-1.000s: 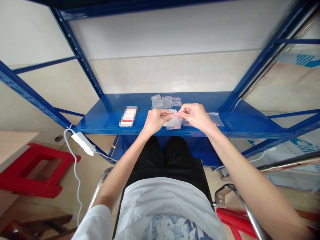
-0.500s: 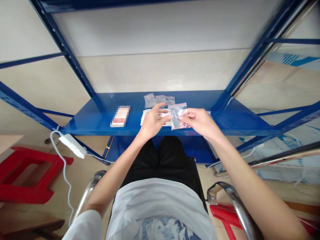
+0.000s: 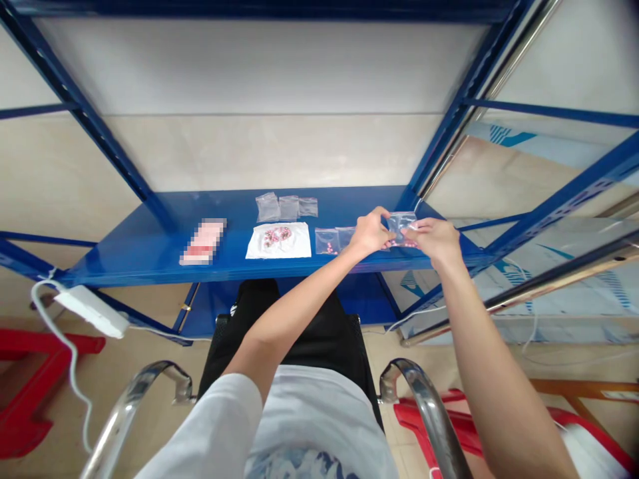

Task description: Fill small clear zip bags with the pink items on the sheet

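Note:
A small clear zip bag (image 3: 402,223) with pink beads at its bottom is held between my two hands, over the right part of the blue shelf (image 3: 229,266). My left hand (image 3: 372,231) pinches its left side; my right hand (image 3: 437,238) grips its right side. Just left of my left hand lie two more zip bags, one of them a bag with a few pink beads (image 3: 327,241); the other is partly hidden by the hand. Farther left, a white sheet (image 3: 299,247) carries a pile of pink and dark beads (image 3: 277,236).
Several flat clear zip bags (image 3: 288,207) lie near the shelf's back. A blurred pink-and-white item (image 3: 203,241) rests at the left. Blue posts (image 3: 439,133) frame the shelf. A white power strip (image 3: 92,311) hangs at the left corner. Metal armrests (image 3: 414,386) flank me.
Both hands have moved right with the beaded bag, away from the white sheet, uncovering its bead pile and the bags beside it. The view has turned to the right. My left hand now pinches the bag.

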Action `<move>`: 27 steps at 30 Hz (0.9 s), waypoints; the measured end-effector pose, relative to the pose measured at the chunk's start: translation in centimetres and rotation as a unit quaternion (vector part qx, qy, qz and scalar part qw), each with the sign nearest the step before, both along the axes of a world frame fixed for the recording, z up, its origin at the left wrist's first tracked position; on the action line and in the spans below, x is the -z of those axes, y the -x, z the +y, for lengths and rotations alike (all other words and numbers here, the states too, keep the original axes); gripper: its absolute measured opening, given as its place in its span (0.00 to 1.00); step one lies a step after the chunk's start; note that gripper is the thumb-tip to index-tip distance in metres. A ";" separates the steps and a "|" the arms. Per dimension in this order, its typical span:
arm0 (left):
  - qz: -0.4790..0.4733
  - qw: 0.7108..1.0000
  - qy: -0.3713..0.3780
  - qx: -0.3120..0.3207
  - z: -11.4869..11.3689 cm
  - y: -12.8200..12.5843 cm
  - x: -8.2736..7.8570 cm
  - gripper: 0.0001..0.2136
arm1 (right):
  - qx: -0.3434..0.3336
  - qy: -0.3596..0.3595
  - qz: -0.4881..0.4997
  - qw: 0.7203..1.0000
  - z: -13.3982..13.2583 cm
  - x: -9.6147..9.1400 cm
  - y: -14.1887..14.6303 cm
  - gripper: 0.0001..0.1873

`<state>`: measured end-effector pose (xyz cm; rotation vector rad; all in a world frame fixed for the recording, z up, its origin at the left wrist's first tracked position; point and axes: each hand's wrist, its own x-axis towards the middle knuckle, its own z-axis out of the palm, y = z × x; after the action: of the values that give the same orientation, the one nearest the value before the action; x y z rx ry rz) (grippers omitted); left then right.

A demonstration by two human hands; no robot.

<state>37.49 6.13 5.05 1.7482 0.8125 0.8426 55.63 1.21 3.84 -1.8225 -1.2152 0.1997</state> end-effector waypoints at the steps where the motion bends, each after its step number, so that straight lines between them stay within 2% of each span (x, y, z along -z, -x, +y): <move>1: 0.028 0.999 -0.036 -0.006 0.2 -0.8 0.1 0.19 | 0.029 0.020 -0.015 0.999 0.4 0.4 -0.7 0.14; 4: 0.138 0.979 -0.152 -0.019 0.3 -1.4 -0.2 0.15 | 0.070 0.078 -0.063 0.993 1.1 1.7 -1.4 0.14; 7: 0.276 0.932 -0.233 -0.025 -0.5 0.3 -0.6 0.13 | 0.063 0.087 -0.132 0.985 1.1 3.3 -1.3 0.22; 10: 0.379 0.885 -0.269 -0.012 -1.9 2.3 -0.4 0.12 | 0.035 0.062 -0.192 0.979 0.9 4.8 -1.3 0.24; 12: 0.397 0.872 -0.285 -0.001 -2.7 3.1 0.0 0.14 | 0.015 0.045 -0.222 0.974 0.8 5.4 -1.4 0.21; 15: 0.398 0.864 -0.309 -0.007 -3.5 3.4 0.7 0.14 | -0.011 0.036 -0.248 0.968 0.8 5.7 -1.4 0.18; 20: 0.386 0.858 -0.339 -0.018 -4.0 3.1 1.8 0.14 | -0.037 0.026 -0.272 0.961 0.8 5.1 -1.0 0.21; 22: 0.345 0.871 -0.350 -0.022 -4.0 3.5 1.9 0.13 | -0.015 0.010 -0.279 0.960 0.7 4.7 -0.7 0.22; 24: 0.264 0.892 -0.366 -0.017 -4.1 4.5 2.0 0.13 | 0.005 -0.018 -0.287 0.958 0.5 4.2 0.0 0.24; 27: 0.127 0.925 -0.357 -0.013 -3.9 8.0 1.7 0.12 | -0.012 -0.062 -0.265 0.962 0.7 3.0 2.3 0.23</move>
<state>29.47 2.21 3.38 2.5361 0.7409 1.0209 53.33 1.91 0.82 -1.8071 -1.5730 -0.3701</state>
